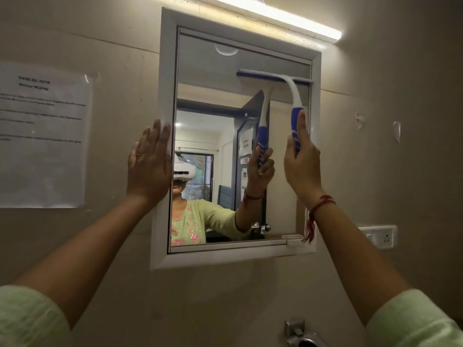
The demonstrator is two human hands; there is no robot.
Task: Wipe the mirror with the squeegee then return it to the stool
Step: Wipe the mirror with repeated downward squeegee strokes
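Note:
A mirror point(213, 96) in a white frame hangs on the beige wall. My right hand point(303, 164) is shut on the blue grip of a white and blue squeegee point(294, 96). Its blade lies flat against the glass near the upper right corner, just under the frame's top rail. My left hand point(149, 161) rests flat, fingers apart, on the left side of the frame and holds nothing. The glass reflects the squeegee, my arm and the room behind me. The stool is out of view.
A lit tube light point(275, 16) runs above the mirror. A printed sheet point(42, 136) is taped to the wall on the left. A white socket point(383, 236) sits right of the frame, and a metal tap fitting point(298, 331) shows at the bottom.

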